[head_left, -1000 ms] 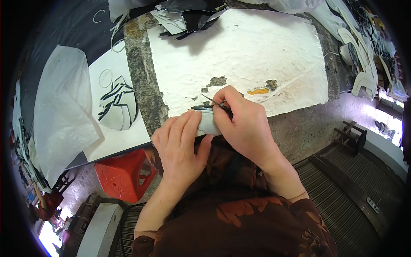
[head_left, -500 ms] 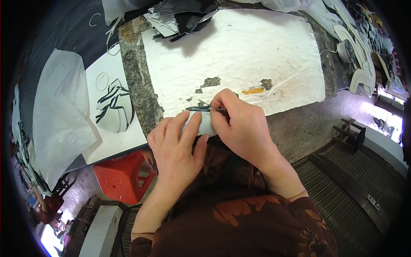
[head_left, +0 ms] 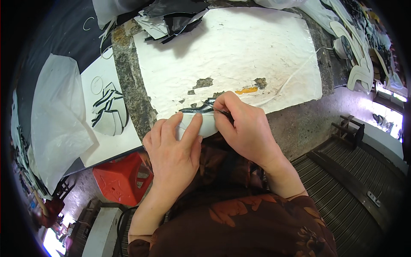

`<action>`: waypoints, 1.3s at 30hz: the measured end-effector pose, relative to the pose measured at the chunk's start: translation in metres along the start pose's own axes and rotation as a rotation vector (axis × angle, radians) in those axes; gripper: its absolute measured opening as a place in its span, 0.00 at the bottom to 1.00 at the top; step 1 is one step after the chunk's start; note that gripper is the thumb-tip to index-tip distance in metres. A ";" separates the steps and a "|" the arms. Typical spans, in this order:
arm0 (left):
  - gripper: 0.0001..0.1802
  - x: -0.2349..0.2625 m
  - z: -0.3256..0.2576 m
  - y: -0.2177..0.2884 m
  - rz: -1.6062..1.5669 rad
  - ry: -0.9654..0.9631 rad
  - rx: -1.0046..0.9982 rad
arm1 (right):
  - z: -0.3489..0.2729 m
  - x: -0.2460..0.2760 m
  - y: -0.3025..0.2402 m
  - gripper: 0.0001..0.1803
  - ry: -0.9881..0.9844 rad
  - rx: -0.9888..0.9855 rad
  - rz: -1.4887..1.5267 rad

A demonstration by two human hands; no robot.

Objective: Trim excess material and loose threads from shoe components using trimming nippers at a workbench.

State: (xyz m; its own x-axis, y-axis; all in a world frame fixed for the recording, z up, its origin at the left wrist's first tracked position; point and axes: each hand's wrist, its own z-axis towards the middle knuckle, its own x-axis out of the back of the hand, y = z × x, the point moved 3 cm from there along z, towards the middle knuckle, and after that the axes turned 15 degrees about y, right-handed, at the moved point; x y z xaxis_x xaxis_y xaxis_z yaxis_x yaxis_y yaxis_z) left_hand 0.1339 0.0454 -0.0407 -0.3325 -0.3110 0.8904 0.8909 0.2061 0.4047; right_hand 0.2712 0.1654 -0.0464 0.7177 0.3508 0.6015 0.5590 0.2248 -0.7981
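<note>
A curved white piece point(head_left: 205, 125) with a black edging strip point(head_left: 192, 110) lies at the near edge of the paper-covered table. My left hand point(head_left: 174, 143) rests on its left part, fingers spread and fingertips pressing down, thumb by the near side. At the right end, my right hand point(head_left: 243, 124) is closed in a pinch around a thin, dark, pointed metal tool point(head_left: 208, 103). Its tip shows beside the black edging; most of it is hidden by the fingers, so its exact kind is unclear.
Similar black-edged white pieces point(head_left: 110, 120) lie in a stack on white board to the left, by a plastic sheet point(head_left: 58, 115). Black and white scraps point(head_left: 173, 21) sit at the far edge. A spool point(head_left: 342, 48) stands far right; a red stool point(head_left: 120, 180) is below left.
More of the black edging now shows beyond my left fingertips, and the strip's right end stands up near my right hand. The view has shifted slightly.
</note>
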 end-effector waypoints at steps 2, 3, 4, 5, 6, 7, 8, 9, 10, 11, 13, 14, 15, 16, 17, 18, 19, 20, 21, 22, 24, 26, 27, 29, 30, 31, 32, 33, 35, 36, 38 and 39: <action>0.26 -0.001 0.000 0.000 -0.002 -0.001 0.000 | 0.001 0.001 0.001 0.04 -0.011 0.010 0.007; 0.26 -0.001 0.000 0.000 -0.002 -0.001 0.000 | 0.001 0.001 0.001 0.04 -0.010 0.010 0.006; 0.26 -0.001 0.000 0.001 -0.003 -0.002 0.000 | 0.001 0.001 0.002 0.05 -0.011 0.016 -0.008; 0.27 -0.001 0.000 0.001 0.012 -0.001 -0.015 | 0.002 0.002 0.002 0.05 -0.011 0.023 -0.022; 0.27 -0.001 0.000 0.002 0.027 0.000 -0.030 | 0.003 0.003 0.003 0.05 -0.010 0.023 -0.024; 0.27 0.000 0.001 0.003 0.026 0.000 -0.030 | 0.003 0.003 0.003 0.05 -0.018 0.028 -0.023; 0.27 0.000 0.001 0.003 0.027 -0.011 -0.031 | 0.004 0.004 0.004 0.05 -0.025 0.034 -0.022; 0.27 0.000 0.002 0.003 0.030 -0.023 -0.032 | 0.005 0.004 0.004 0.05 -0.025 0.034 -0.023; 0.27 0.001 0.002 0.003 0.029 -0.023 -0.032 | 0.006 0.005 0.004 0.05 -0.035 0.037 -0.030; 0.28 0.001 0.002 0.003 0.029 -0.024 -0.032 | 0.007 0.005 0.004 0.05 -0.046 0.040 -0.036; 0.28 0.000 0.002 0.003 0.025 -0.026 -0.031 | 0.009 0.006 0.006 0.05 -0.045 0.048 -0.047; 0.28 -0.001 0.002 0.002 0.021 -0.023 -0.029 | 0.010 0.006 0.007 0.05 -0.045 0.058 -0.056; 0.27 -0.001 0.001 0.003 0.019 -0.020 -0.026 | 0.010 0.006 0.008 0.05 -0.045 0.057 -0.057; 0.27 -0.001 0.001 0.003 0.018 -0.020 -0.026 | 0.010 0.006 0.008 0.05 -0.041 0.059 -0.052; 0.27 -0.001 0.001 0.003 0.017 -0.021 -0.020 | 0.011 0.006 0.009 0.05 -0.037 0.061 -0.046; 0.27 -0.001 0.001 0.003 0.016 -0.023 -0.015 | 0.011 0.006 0.010 0.05 -0.036 0.060 -0.047; 0.27 -0.001 0.001 0.003 0.014 -0.023 -0.016 | 0.012 0.006 0.011 0.04 -0.039 0.062 -0.040; 0.27 -0.001 0.001 0.004 0.017 -0.021 -0.016 | 0.013 0.006 0.012 0.04 -0.042 0.064 -0.033; 0.27 -0.001 0.001 0.004 0.023 -0.019 -0.016 | 0.013 0.006 0.011 0.04 -0.042 0.063 -0.032; 0.27 -0.002 0.000 0.003 0.023 -0.019 -0.017 | 0.015 0.005 0.011 0.04 -0.053 0.041 -0.054; 0.29 -0.003 -0.002 0.001 0.027 -0.011 -0.039 | 0.017 0.006 0.009 0.04 -0.060 0.019 -0.076; 0.30 -0.003 -0.002 0.001 -0.008 0.000 -0.004 | 0.019 0.007 0.008 0.05 -0.126 -0.002 -0.116; 0.32 -0.003 -0.002 -0.001 -0.043 0.009 0.035 | 0.019 0.008 0.009 0.05 -0.121 0.000 -0.117; 0.33 -0.005 -0.002 -0.002 -0.045 0.025 0.013 | 0.017 0.011 0.014 0.08 -0.132 -0.041 0.004; 0.35 -0.006 -0.003 -0.003 -0.046 0.035 -0.004 | 0.017 0.014 0.014 0.08 -0.130 -0.039 0.004; 0.35 -0.008 -0.005 -0.006 -0.046 0.037 -0.005 | 0.018 0.018 0.014 0.09 -0.116 -0.102 0.059; 0.37 -0.009 -0.007 -0.009 -0.088 0.085 -0.013 | 0.019 0.021 0.015 0.10 -0.101 -0.164 0.113; 0.38 -0.010 -0.008 -0.011 -0.132 0.133 -0.024 | 0.019 0.024 0.017 0.10 -0.097 -0.163 0.113; 0.39 -0.011 -0.008 -0.013 -0.156 0.169 -0.026 | 0.018 0.028 0.022 0.13 -0.135 -0.238 0.274; 0.40 -0.010 -0.008 -0.014 -0.179 0.202 -0.022 | 0.017 0.029 0.021 0.13 -0.132 -0.236 0.275; 0.40 -0.008 -0.006 -0.013 -0.182 0.212 -0.035 | 0.013 0.030 0.017 0.14 -0.184 -0.259 0.340; 0.41 -0.007 -0.006 -0.013 -0.184 0.220 -0.043 | 0.012 0.031 0.014 0.14 -0.184 -0.255 0.341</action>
State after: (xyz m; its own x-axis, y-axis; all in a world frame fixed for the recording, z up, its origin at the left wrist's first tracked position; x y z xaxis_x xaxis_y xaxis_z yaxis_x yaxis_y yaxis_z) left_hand 0.1265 0.0392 -0.0535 -0.4191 -0.5346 0.7339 0.8356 0.0890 0.5421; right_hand 0.2959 0.1905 -0.0394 0.8059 0.5264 0.2711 0.4042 -0.1544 -0.9016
